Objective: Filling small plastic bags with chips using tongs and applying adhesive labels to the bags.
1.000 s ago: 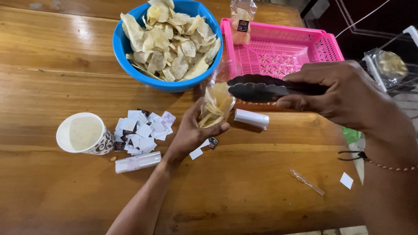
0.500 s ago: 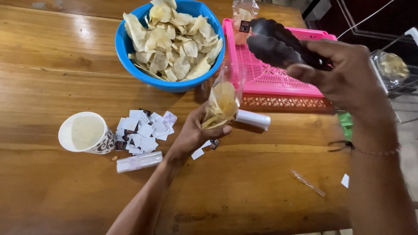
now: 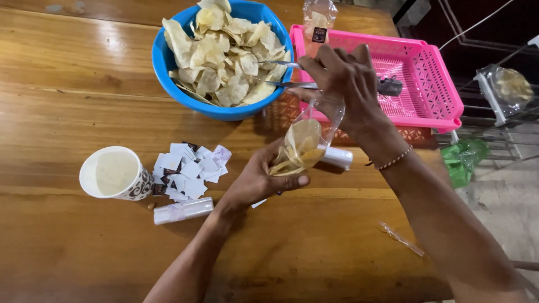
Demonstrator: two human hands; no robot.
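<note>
My right hand has swung the tongs to the blue bowl, seemingly pinching chips; my left hand grips the part-filled bag.

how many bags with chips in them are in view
3: one bag in the left hand, one standing in the pink basket's far corner, one at the right edge.

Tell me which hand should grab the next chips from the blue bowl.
Right. The right hand already holds the tongs with tips over the chips in the blue bowl; the left hand is busy holding the clear bag.
</note>
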